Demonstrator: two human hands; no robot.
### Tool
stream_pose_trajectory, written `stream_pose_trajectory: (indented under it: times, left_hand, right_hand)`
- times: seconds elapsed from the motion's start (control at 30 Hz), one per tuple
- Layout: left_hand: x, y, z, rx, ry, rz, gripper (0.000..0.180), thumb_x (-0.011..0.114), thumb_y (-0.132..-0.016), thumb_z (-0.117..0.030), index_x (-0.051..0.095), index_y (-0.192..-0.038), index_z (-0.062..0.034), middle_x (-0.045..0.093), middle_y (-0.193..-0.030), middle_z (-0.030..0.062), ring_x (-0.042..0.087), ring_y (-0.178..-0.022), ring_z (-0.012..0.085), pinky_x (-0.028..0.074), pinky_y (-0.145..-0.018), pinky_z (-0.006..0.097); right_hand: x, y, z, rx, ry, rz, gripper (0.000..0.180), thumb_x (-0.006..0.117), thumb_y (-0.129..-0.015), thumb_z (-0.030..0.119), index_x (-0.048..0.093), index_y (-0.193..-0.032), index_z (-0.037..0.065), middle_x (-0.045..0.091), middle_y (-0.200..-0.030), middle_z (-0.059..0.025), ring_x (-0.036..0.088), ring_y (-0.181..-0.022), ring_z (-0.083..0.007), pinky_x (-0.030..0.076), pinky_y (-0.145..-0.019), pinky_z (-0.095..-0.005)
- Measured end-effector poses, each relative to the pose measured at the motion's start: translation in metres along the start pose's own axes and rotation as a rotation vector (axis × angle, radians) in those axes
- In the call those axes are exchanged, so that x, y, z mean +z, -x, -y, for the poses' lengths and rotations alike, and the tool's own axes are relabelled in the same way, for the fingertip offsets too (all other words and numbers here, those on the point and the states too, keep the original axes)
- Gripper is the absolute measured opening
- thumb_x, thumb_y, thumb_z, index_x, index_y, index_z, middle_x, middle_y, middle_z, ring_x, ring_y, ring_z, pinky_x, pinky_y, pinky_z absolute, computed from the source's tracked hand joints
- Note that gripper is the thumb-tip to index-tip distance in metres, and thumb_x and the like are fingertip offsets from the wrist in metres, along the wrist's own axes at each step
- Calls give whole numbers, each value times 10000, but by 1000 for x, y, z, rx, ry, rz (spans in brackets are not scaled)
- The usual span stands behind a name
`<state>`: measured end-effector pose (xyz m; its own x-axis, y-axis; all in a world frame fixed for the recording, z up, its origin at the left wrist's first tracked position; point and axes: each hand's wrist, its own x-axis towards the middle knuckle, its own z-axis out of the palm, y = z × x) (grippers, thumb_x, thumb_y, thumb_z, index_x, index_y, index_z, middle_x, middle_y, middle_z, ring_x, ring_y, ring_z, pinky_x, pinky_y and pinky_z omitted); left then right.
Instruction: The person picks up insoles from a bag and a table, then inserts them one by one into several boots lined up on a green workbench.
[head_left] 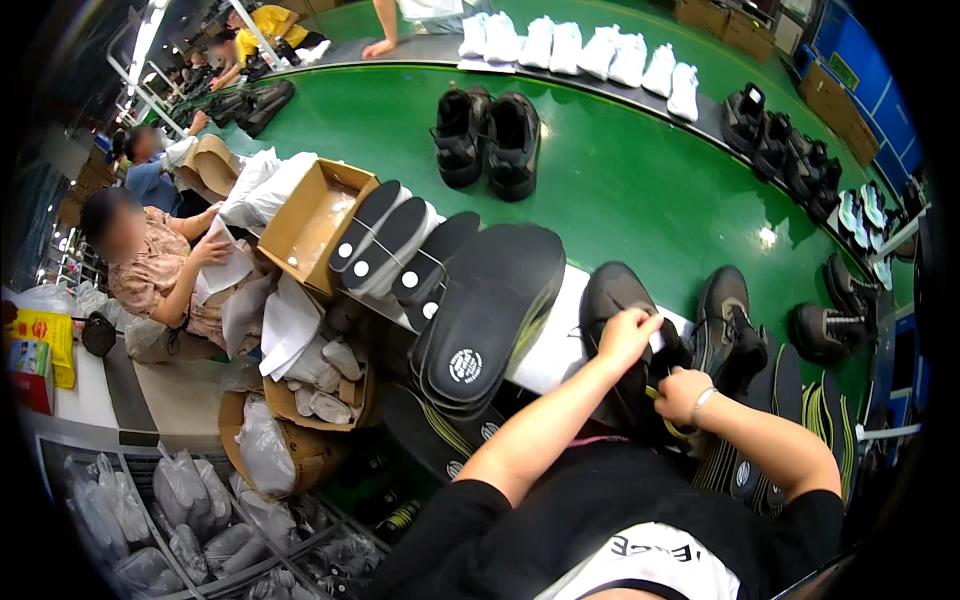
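A dark shoe [612,288] lies in front of me at the near edge of the green table, toe pointing away. My left hand [628,338] is closed at the shoe's opening, fingers pinched at its tongue. Close beside it, my right hand [683,396] is closed on a black insole with a yellow edge [682,431] at the heel end; most of that insole is hidden. The other dark shoe [728,318] stands just to the right. Large black insoles [492,300] are stacked to the left of my left hand.
Smaller bundled insoles [398,235] and an open cardboard box [318,215] lie farther left. Dark shoes [512,140] stand mid-table; white shoes [600,50] line the far side. More yellow-edged insoles [790,400] stand at my right. A person [150,255] handles white paper at left.
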<state>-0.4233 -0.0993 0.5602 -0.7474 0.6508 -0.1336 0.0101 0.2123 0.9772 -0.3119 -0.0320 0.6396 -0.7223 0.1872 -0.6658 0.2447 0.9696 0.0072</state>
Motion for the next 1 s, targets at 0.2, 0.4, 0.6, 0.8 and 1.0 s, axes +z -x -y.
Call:
stream_pose_trajectory:
  times: [0.2,0.4,0.6,0.8,1.0]
  left_hand:
    - [-1,6,-9,18,-58,10,357,565,-767,-343,597,-759,12,590,-645,114,556,-587,175,422,-570,296]
    - [2,9,-17,-19,-72,44,372,553,-773,-353,601,-811,14,609,-710,120,576,-658,167,427,-621,278]
    - [1,10,-11,31,-72,28,389,563,-762,-367,611,-838,11,614,-730,123,580,-674,177,434,-629,288]
    - [10,18,-13,41,-37,-7,392,567,-754,-373,609,-821,11,607,-708,136,578,-645,208,431,-610,307]
    - [9,22,-18,63,-25,-13,381,562,-759,-359,603,-814,15,600,-700,151,583,-646,227,429,-600,317]
  right_hand:
    - [30,-32,9,-46,150,46,283,521,-697,217,635,-892,46,555,-981,-189,565,-883,-287,455,-750,-348]
    - [34,-43,-7,-166,82,172,319,520,-704,257,624,-877,11,579,-975,-177,583,-848,-250,466,-729,-347]
    - [18,-60,-16,-53,-158,636,361,552,-699,270,587,-894,-33,606,-831,-128,596,-619,-199,485,-542,-290]
    - [64,-41,4,66,373,82,242,543,-721,259,654,-859,94,620,-920,-94,607,-845,-209,483,-671,-301]
    - [51,-12,-1,-154,462,188,232,477,-745,165,637,-895,89,625,-893,-103,607,-839,-228,478,-671,-324]
